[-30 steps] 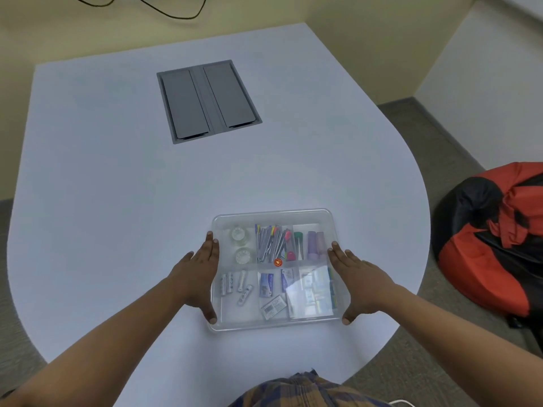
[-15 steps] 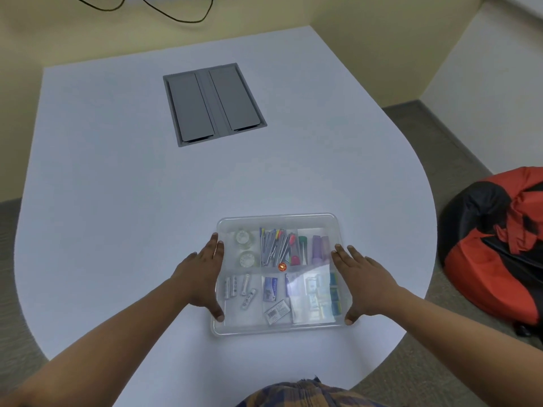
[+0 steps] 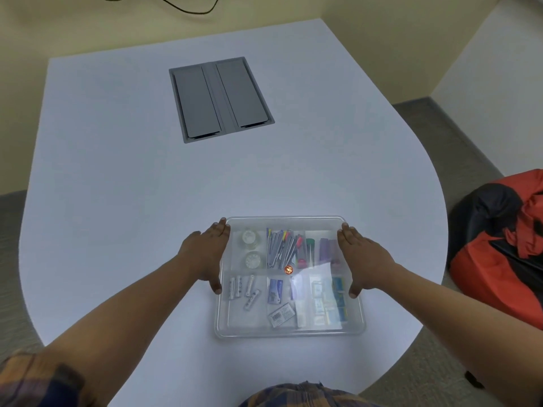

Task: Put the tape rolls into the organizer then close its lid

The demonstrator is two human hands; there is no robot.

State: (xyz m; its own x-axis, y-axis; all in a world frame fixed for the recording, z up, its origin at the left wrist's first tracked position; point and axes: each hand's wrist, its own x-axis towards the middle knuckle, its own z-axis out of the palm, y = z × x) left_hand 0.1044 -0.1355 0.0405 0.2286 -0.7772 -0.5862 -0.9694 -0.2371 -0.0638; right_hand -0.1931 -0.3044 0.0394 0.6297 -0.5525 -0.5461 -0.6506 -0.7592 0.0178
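A clear plastic organizer (image 3: 289,330) sits on the white table near its front edge, with its transparent lid lying flat on top. Through the lid I see two clear tape rolls (image 3: 251,250) in the back-left compartment, one behind the other. Pens, markers, batteries and small packets fill the other compartments. My left hand (image 3: 205,254) lies flat against the organizer's left side, fingers together and thumb on the lid edge. My right hand (image 3: 360,257) presses the right side in the same way.
A grey cable hatch (image 3: 220,98) is set into the table (image 3: 117,186) at the back. A red and black beanbag (image 3: 499,245) lies on the floor to the right. A black cable (image 3: 188,8) hangs on the wall behind.
Both hands have slid a little further back along the organizer's sides. The view has shifted slightly; the organizer itself stays in place.
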